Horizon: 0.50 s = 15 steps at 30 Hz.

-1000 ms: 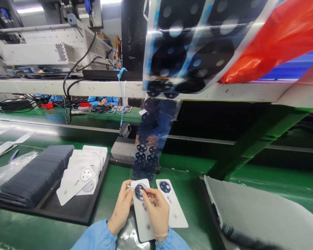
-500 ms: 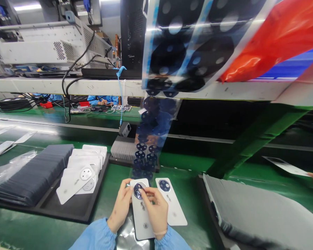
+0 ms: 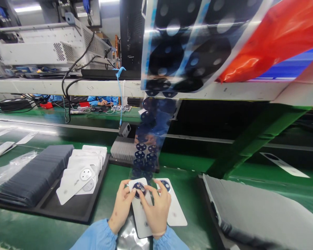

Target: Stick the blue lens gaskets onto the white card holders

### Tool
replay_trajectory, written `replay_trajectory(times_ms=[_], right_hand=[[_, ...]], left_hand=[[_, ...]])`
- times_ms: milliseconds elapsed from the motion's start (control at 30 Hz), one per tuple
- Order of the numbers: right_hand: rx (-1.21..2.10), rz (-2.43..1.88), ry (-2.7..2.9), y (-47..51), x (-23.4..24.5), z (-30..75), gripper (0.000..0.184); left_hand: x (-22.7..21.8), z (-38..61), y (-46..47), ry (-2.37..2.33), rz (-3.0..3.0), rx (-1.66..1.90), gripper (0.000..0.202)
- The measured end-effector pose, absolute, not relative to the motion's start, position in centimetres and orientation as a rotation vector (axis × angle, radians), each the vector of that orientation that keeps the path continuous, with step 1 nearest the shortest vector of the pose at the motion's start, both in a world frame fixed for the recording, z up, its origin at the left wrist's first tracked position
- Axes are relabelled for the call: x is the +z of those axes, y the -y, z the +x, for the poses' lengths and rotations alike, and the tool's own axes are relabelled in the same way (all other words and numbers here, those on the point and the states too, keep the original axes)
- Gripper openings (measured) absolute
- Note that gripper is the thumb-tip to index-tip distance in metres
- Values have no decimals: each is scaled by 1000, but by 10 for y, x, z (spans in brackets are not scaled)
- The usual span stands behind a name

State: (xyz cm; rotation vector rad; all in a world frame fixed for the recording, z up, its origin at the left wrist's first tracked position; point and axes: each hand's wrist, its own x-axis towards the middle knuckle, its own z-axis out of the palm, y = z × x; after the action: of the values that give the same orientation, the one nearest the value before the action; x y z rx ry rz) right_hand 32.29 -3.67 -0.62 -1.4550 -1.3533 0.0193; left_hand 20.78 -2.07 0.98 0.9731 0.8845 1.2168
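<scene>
A white phone back cover [image 3: 141, 218] with a dark round camera sticker [image 3: 139, 189] at its top lies in front of me, tilted slightly. My left hand [image 3: 123, 205] grips its left edge, thumb on the sticker. My right hand [image 3: 158, 208] has its thumb pressed on the sticker too, with its fingers around the cover's right edge. Right beside it lies a second white back cover [image 3: 176, 208], its dark camera sticker partly behind my right fingers. A clear strip of dark stickers [image 3: 146, 152] hangs down from the shelf just beyond my hands.
On the left, a black tray [image 3: 67, 210] holds dark sheets [image 3: 39, 173] and fanned white covers [image 3: 79, 170]. Stacked grey panels [image 3: 263, 208] stand right, with a loose white panel [image 3: 287, 165] behind. A shelf edge [image 3: 99, 86] crosses ahead; another person's hands [image 3: 103, 102] show beyond.
My left thumb has come onto the sticker, and my right fingers have spread from it toward the cover's right edge. At far right, another person's hand has let go of a white panel.
</scene>
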Motion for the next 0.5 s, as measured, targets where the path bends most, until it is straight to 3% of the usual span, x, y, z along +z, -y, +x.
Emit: replay_trajectory(times_ms=[133, 167, 333, 500], right_hand=[[97, -1477, 1262, 31, -9, 328, 70], [200, -1459, 1244, 30, -9, 330, 74], [876, -1329, 1215, 30, -8, 334, 29], [856, -1344, 1176, 32, -11, 335, 38]], left_hand=[[9, 207, 19, -904, 945, 1233, 34], [9, 206, 18, -896, 940, 1228, 35], [9, 205, 18, -843, 1017, 1138, 48], [4, 203, 16, -873, 1045, 1068, 50]])
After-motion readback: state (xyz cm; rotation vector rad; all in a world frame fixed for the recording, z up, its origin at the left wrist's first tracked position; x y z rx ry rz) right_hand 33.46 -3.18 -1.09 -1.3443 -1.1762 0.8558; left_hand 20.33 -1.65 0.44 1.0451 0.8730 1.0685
